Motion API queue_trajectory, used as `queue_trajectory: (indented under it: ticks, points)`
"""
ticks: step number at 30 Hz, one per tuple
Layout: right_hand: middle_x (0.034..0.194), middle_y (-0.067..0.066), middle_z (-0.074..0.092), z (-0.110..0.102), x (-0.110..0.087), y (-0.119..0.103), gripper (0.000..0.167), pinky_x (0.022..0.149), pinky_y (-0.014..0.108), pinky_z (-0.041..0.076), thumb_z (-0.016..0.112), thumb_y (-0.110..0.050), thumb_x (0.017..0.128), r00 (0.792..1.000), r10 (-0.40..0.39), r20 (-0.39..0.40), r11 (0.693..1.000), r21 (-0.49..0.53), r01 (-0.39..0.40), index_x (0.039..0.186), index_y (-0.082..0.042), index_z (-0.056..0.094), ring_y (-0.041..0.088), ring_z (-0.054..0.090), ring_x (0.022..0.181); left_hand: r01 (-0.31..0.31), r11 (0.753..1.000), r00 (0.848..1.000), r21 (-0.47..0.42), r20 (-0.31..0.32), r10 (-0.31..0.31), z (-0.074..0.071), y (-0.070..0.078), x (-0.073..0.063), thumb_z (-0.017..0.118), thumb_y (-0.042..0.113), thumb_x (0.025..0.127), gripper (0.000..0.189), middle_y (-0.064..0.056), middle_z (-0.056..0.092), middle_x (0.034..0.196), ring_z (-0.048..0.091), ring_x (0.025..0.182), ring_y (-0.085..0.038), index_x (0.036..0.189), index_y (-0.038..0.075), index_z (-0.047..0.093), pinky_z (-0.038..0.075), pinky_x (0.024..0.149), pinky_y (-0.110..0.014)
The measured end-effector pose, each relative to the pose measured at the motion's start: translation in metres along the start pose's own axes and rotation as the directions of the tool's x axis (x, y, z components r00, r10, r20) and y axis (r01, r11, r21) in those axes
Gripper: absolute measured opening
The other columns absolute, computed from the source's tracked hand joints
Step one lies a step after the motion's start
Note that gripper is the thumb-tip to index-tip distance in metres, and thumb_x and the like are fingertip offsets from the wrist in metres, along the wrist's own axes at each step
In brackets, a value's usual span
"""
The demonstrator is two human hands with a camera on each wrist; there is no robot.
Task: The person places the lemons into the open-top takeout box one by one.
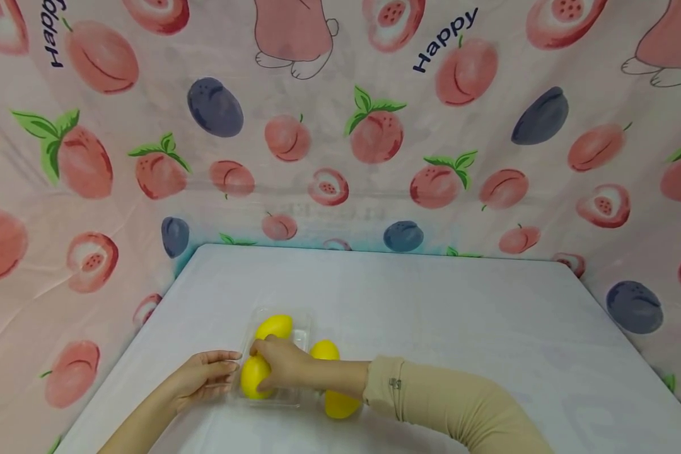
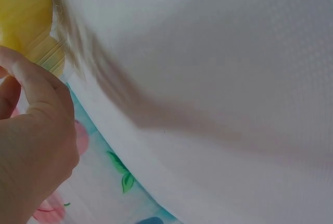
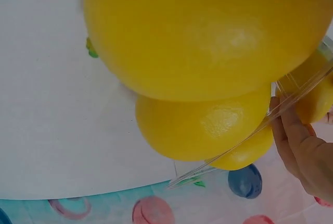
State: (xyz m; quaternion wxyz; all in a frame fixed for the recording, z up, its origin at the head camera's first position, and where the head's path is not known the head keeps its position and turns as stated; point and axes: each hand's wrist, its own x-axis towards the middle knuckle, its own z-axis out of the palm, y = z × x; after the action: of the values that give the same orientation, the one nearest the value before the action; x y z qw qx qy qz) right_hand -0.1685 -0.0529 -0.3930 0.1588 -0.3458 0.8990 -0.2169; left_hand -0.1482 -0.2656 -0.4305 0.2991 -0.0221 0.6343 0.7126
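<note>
A clear plastic tray (image 1: 286,396) lies on the white table. My right hand (image 1: 284,362) reaches into it and grips a yellow lemon (image 1: 254,378) in its near left part, thumb on the near side. Behind that, a second lemon (image 1: 275,326) rests in the tray's far part. My left hand (image 1: 207,376) is just outside the tray's left wall, fingers extended towards it; whether they touch the wall I cannot tell. In the left wrist view its fingers (image 2: 39,86) lie close to the clear plastic. The right wrist view has the right hand (image 3: 307,153) at its edge.
To the tray's right, under my right forearm, are two more lemons, a far one (image 1: 325,350) and a near one (image 1: 342,405), both partly hidden by the arm. White cloth covers the table (image 1: 459,328). A fruit-printed curtain (image 1: 329,139) hangs behind and at the sides.
</note>
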Motion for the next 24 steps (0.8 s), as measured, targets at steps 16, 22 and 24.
queue_trajectory:
  ticks: [16, 22, 24]
  points:
    - [0.116, 0.002, 0.061, 0.0015, -0.0030, 0.0019, 0.055, 0.083, 0.015, 0.049, 0.079, -0.022, 0.077, 1.000, -0.005, 0.001, 0.995, -0.096, 0.005, 0.125, -0.011, 0.056, 0.007, 0.057, 0.096, 0.006, 1.000, 1.000, 0.009, -0.024, -0.006, 0.0019, 0.0010, 0.0003, 0.055, 0.011, 0.094, 0.013, 0.007, 0.066, 0.086, 0.062, 0.073, -0.004, 0.102, 0.014, 0.065, 0.058, 0.069, -0.019]
    - [0.115, 0.001, 0.060, 0.0031, -0.0026, 0.0022, 0.054, 0.082, 0.015, 0.049, 0.078, -0.024, 0.077, 1.000, -0.022, -0.013, 0.993, -0.113, 0.020, 0.125, -0.012, 0.056, 0.006, 0.057, 0.092, 0.005, 1.000, 1.000, 0.007, -0.027, -0.005, 0.0016, 0.0005, 0.0002, 0.055, 0.010, 0.094, 0.013, 0.006, 0.066, 0.087, 0.062, 0.073, -0.004, 0.101, 0.015, 0.065, 0.058, 0.069, -0.020]
    - [0.113, 0.001, 0.060, 0.0038, -0.0025, 0.0021, 0.054, 0.081, 0.015, 0.049, 0.078, -0.025, 0.077, 1.000, -0.025, -0.018, 0.993, -0.120, 0.022, 0.124, -0.013, 0.056, 0.005, 0.057, 0.091, 0.004, 1.000, 0.999, 0.010, -0.032, -0.004, 0.0016, 0.0004, 0.0002, 0.055, 0.010, 0.094, 0.013, 0.007, 0.066, 0.086, 0.062, 0.073, -0.004, 0.101, 0.015, 0.065, 0.058, 0.069, -0.020]
